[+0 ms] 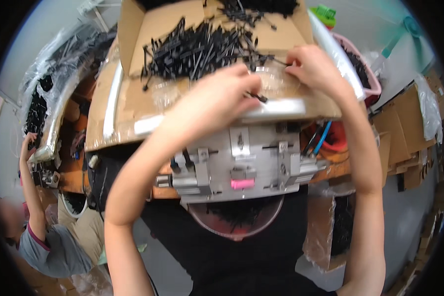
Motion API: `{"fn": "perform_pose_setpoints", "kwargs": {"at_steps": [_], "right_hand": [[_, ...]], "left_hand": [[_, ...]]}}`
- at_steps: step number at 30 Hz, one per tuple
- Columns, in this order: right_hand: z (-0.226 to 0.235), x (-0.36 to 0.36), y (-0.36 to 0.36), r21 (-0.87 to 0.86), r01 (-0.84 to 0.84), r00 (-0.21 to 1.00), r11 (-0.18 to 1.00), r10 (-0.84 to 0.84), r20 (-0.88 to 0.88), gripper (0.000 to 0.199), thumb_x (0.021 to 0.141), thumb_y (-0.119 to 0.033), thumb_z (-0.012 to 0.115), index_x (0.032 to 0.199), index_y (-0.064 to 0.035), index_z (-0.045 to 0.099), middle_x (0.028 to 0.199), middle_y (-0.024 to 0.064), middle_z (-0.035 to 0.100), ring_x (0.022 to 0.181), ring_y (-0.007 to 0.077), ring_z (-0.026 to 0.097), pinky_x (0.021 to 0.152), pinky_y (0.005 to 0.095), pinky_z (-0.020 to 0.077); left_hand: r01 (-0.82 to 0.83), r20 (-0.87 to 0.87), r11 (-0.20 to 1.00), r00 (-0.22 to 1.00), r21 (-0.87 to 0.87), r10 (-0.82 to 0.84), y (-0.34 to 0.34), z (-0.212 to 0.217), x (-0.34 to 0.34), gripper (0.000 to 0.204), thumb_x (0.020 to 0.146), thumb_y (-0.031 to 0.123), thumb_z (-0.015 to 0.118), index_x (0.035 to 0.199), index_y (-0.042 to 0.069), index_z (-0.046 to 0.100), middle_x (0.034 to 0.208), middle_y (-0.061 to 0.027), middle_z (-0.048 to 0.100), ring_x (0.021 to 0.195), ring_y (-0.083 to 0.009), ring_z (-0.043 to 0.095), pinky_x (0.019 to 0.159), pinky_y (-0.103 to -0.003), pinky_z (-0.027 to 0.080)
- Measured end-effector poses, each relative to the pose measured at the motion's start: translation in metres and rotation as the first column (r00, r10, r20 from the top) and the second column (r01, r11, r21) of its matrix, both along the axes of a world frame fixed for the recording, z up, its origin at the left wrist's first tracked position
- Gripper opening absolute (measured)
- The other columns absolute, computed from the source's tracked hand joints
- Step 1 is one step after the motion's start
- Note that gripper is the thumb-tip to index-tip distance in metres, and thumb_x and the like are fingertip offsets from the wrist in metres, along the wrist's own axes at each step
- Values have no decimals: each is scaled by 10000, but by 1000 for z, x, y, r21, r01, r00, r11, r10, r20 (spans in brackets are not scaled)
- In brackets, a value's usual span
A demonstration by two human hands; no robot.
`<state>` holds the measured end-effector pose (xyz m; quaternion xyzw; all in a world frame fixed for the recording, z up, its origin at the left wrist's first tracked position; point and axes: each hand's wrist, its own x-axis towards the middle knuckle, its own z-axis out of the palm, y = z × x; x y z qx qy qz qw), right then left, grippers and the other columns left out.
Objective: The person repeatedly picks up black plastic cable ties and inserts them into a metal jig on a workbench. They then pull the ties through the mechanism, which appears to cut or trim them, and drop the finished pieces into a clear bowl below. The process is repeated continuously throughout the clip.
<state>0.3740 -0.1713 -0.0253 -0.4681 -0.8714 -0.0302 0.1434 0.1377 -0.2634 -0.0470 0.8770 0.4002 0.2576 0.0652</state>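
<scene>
Closest to the body, a pinkish bowl (235, 238) with dark pieces in it sat under the front edge of a grey metal fixture (221, 170), which carried a small pink block (242, 184). Beyond it, the left hand (217, 96) hung over the near edge of a cardboard box (129, 42), its fingers pinching a small black piece (257, 97). Farther up, the right hand (310, 68) had its fingers pressed together on the end of a thin black stick (280, 61), just beside a heap of black sticks (197, 52) lying on the cardboard. Off to the left, a co-worker (56, 251) in a grey shirt reached toward plastic-wrapped black pieces (36, 111).
</scene>
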Motion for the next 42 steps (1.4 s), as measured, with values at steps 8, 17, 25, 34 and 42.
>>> {"fn": "perform_pose_setpoints", "kwargs": {"at_steps": [8, 17, 25, 34, 42], "right_hand": [[-15, -5, -27, 159, -73, 993, 985, 87, -83, 83, 842, -84, 637, 887, -16, 617, 909, 156, 650, 907, 369, 627, 800, 455, 499], [2, 15, -51, -30, -85, 792, 996, 49, -609, 213, 942, -102, 590, 1134, -33, 652, 791, 58, 601, 692, 127, 570, 600, 272, 455], [-10, 31, -124, -59, -463, 143, 884, 8, -990, 295, 999, -168, 579, 1216, 31, 571, 921, 79, 612, 758, 112, 571, 610, 215, 443], [-23, 48, -165, -16, -489, 122, 872, 50, -991, 306, 1001, -220, 577, 1190, 19, 545, 888, 123, 607, 726, 149, 568, 558, 221, 452], [-56, 23, -207, 47, -249, 319, 967, 128, -939, 251, 905, -53, 668, 1124, 23, 572, 924, 169, 650, 756, 180, 607, 608, 256, 510]], "left_hand": [[-112, 99, 989, 990, 99, 103, -18, -9, -14, 209, 848, 196, 737, 950, 36, 648, 927, -84, 604, 813, -198, 635, 681, -299, 527], [-70, 689, 978, 700, -197, 189, -55, 38, -60, 212, 913, 33, 637, 1125, 16, 635, 1046, -18, 619, 883, -57, 531, 763, -197, 451], [-295, 354, 944, 875, -151, 330, -196, -71, 20, 755, 697, -148, 693, 1403, -5, 467, 1046, -132, 600, 965, -303, 561, 871, -356, 473], [-392, -133, 919, 913, -33, 385, -197, -118, 63, 741, 702, -73, 595, 1409, -128, 380, 964, -102, 505, 885, -210, 524, 847, -291, 489], [-385, -173, 922, 911, -35, 374, -197, -113, 63, 724, 725, -52, 604, 1412, -115, 385, 966, -99, 503, 885, -209, 530, 828, -287, 498]]}}
